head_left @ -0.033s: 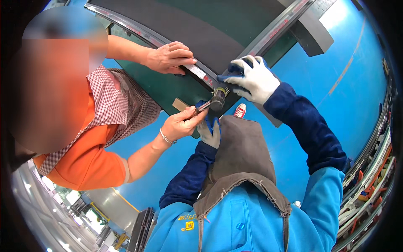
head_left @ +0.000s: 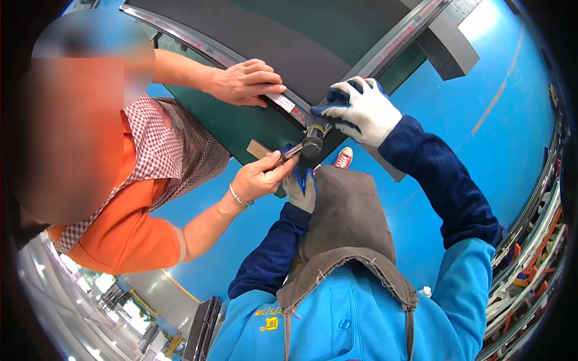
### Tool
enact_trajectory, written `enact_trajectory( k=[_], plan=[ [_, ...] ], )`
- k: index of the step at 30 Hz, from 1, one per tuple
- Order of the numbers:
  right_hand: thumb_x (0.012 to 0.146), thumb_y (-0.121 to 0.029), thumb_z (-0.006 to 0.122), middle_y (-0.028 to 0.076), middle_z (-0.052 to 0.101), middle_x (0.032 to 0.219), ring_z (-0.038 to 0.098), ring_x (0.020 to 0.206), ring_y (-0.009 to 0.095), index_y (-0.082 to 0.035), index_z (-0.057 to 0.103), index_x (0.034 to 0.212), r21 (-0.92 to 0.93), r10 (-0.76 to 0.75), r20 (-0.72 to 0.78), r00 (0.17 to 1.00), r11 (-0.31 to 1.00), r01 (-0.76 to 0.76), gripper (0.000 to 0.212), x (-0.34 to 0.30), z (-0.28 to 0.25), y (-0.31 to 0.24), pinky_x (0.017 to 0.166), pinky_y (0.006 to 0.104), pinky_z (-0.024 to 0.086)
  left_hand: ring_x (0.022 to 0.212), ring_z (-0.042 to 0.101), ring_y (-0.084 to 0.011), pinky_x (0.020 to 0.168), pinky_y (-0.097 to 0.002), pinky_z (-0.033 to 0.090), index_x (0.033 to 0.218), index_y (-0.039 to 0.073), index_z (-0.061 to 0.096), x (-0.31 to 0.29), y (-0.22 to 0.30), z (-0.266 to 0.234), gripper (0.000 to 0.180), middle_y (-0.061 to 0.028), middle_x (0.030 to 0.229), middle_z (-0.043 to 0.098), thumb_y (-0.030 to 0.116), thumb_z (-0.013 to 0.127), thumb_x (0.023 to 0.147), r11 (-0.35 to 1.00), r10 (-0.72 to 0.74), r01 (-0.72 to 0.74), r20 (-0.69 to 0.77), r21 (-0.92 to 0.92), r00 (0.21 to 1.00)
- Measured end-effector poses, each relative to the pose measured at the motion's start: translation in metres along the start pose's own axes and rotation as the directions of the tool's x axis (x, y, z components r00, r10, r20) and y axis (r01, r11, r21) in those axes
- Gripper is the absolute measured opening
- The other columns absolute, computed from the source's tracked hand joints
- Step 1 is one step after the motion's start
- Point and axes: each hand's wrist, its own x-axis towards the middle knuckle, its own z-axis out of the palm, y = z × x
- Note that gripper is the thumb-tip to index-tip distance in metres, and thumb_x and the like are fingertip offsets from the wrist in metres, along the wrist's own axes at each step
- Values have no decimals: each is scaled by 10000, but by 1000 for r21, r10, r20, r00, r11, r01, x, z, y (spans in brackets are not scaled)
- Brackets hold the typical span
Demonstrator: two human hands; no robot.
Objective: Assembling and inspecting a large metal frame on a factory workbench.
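A metal-edged frame (head_left: 388,43) with a dark panel lies in front of me, one corner pointing toward me. My right hand (head_left: 372,113), in a white glove with blue fingertips, bends its fingers over the frame's bar by that corner. Just below the corner is my left hand (head_left: 301,191), gloved alike; a co-worker's hand (head_left: 259,177) and the corner hide part of its fingers. That co-worker's hand holds a hammer (head_left: 312,142) whose black head is at the corner, between my hands. The co-worker's other hand (head_left: 247,83) presses flat on the frame's left bar.
The co-worker, in orange with a checked apron (head_left: 158,141), stands close on the left. A grey block (head_left: 448,48) juts out beyond the frame's right side. Long strips (head_left: 530,265) are stacked along the right rim. The floor (head_left: 481,120) is blue.
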Motion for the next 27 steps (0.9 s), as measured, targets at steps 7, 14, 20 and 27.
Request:
enact_trajectory(
  k=[7,14,20,27],
  plan=[
    [749,-109,672,76,551,1195,480,1129,289,-176,647,1112,81,53,-100,994,996,-45,370,2,6,13,993,418,356,1172,494,-414,984,-437,407,1367,-20,397,-14,19,-12,591,-260,1346,463,139,604,836,1000,-2,2,22,8,1000],
    [747,5,629,63,612,1097,562,1026,254,-138,653,1094,236,110,-267,957,971,-46,376,-4,7,15,948,358,416,1231,472,-363,1034,-404,380,1376,8,403,-29,24,-21,585,-217,1379,451,83,598,830,982,-183,185,84,-22,980],
    [757,82,565,76,638,1084,615,939,232,-84,642,1116,613,275,-280,920,788,-49,402,-13,14,23,855,311,487,1191,503,-355,998,-402,409,1363,17,426,-48,11,-23,558,-212,1341,486,77,589,832,992,-125,126,57,-20,991],
    [916,-42,527,150,625,1190,623,1025,227,45,549,1225,707,651,-458,605,680,-196,321,-85,26,-31,937,313,486,824,637,-280,766,-322,497,1166,11,598,-76,-26,-66,358,-127,1017,662,37,601,809,976,-75,83,46,-200,996]
  ],
)
